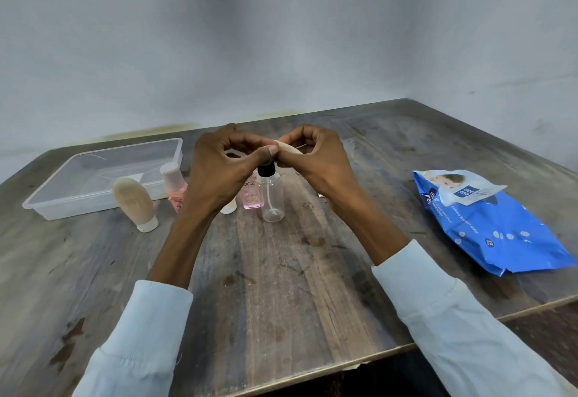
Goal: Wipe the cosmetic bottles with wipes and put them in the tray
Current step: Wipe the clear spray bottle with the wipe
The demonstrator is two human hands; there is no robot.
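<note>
Pinching a small pale item point(289, 150) between left hand point(225, 171) and right hand point(316, 162); bottles point(272, 196) beneath, tray point(103, 174) at 10 o'clock. Risk: lowering wrists topples them.

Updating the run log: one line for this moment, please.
hands: left and right pinch small beige item | bottles: on table | tray: empty

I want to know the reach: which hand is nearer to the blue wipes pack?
The right hand is nearer. The blue wipes pack lies off to its right on the table, while the left hand is beyond the right hand, toward the tray side.
</note>
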